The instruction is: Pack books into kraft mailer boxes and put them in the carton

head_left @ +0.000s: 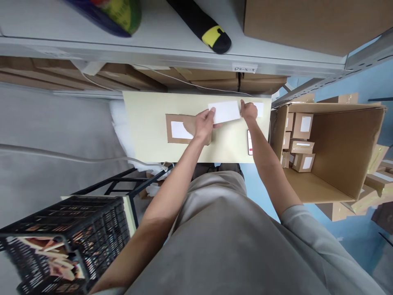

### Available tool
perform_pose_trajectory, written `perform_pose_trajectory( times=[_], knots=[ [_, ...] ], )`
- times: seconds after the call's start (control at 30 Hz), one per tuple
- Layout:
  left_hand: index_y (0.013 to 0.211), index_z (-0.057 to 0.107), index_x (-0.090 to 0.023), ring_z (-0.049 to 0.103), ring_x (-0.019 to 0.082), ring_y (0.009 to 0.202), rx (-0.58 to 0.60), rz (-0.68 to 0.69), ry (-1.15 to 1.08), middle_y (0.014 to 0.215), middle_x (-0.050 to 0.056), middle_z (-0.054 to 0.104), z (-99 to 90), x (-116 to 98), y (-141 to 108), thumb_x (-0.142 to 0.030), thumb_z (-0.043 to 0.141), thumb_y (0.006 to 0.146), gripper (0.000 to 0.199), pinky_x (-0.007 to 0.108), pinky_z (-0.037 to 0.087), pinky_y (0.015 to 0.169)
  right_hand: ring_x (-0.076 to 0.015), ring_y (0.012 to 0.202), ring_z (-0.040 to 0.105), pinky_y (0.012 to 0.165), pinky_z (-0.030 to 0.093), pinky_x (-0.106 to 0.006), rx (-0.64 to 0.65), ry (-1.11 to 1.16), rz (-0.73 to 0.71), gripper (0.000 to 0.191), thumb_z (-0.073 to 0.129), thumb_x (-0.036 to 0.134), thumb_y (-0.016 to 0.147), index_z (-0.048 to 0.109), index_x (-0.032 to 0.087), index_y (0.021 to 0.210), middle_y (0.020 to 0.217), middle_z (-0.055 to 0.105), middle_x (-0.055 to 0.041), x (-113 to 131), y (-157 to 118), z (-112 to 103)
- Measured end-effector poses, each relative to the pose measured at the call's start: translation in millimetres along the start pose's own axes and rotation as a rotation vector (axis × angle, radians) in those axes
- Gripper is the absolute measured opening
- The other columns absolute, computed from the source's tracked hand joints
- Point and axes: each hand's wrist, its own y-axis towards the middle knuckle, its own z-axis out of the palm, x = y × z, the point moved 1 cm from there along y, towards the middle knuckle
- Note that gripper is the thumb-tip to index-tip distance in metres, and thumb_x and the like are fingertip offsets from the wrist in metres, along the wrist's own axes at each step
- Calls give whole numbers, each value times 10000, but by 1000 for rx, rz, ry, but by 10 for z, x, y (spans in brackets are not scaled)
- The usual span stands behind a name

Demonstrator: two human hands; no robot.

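A blank white sheet, label-sized (225,112), is held above the cream tabletop (147,123). My left hand (205,123) pinches its left end, thumb on top. At its right edge my right hand (249,110) is closed, with the thumb and curled fingers at the corner. Another small white paper (259,109) lies on the table, partly behind my right hand. Below my left hand lies a flat brown cardboard box (169,135) with a white label (179,130) on it; my left hand and its shadow cover its right part. A phone (249,143) rests by my right forearm.
At right, a large open carton (334,186) holds several small labelled boxes (302,125). A metal shelf (184,55) runs above the table's back, bearing a black-and-yellow tool handle (215,35). A black crate (101,229) stands lower left; a cable (76,155) crosses the left side.
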Motion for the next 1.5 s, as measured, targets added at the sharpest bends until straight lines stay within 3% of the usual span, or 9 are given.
perform_pose_trajectory(
  times=[0.13,0.37,0.53,0.77,0.9,1.07,1.23,1.37,1.5],
  knots=[
    [853,678,-207,679,171,837,-11,0,-105,812,8,667,-432,-183,-399,-686,912,870,533,284,684,697,-275,1014,807,1003,604,-380,61,216,-55,635,524,742,1124,714,220,815,869,822,-115,108,-463,-126],
    [906,739,-173,719,152,819,54,-22,-228,800,-4,679,-1042,-214,-856,-620,1017,736,553,251,713,671,-233,882,814,858,677,-373,319,773,-265,809,547,1012,913,754,231,875,875,807,-63,315,-2106,-143],
    [928,777,-173,776,178,914,253,-67,-302,899,37,769,-1317,-301,-1027,-520,1035,711,483,264,741,772,-223,833,801,835,698,-383,140,753,-299,648,821,900,789,764,258,862,866,787,-3,558,-2852,-55],
    [1152,846,-186,835,337,1183,536,-14,-385,1219,138,864,-2021,-524,-1196,-343,994,720,483,518,716,1081,-229,767,800,769,707,-391,-94,709,-286,595,828,863,814,733,276,808,769,722,25,985,-3379,65],
    [1245,847,-185,852,406,1172,534,12,-366,1234,172,861,-2513,-613,-1293,-372,1020,728,576,592,699,1083,-228,739,778,754,704,-407,-158,675,-321,585,804,866,842,720,289,801,748,707,23,1250,-3616,196],
    [1101,857,-176,878,374,1061,482,61,-331,1086,143,868,-2931,-650,-1342,-507,1032,757,508,542,715,1039,-231,746,768,772,701,-421,-159,650,-392,526,796,820,893,744,300,837,772,731,7,1563,-3799,394],
    [876,800,-183,856,301,986,277,154,-283,998,111,848,-3100,-562,-1238,-535,1036,744,445,446,723,928,-254,793,770,771,696,-440,-182,624,-409,532,794,828,890,747,303,821,778,739,-3,1767,-3903,493],
    [956,822,-218,805,274,1180,-1,328,-244,1163,96,843,-3063,-616,-1317,-487,948,882,306,402,677,1049,-277,921,786,854,703,-465,-258,592,-458,487,792,780,921,766,308,800,846,767,-16,1870,-3977,509],
    [1053,877,-288,748,298,1359,80,503,-183,1283,70,827,-2849,-787,-1611,-470,879,972,199,466,611,1215,-298,1067,801,945,710,-489,-175,601,-499,413,816,700,944,800,318,789,994,828,-27,1987,-4074,541]
  ],
)
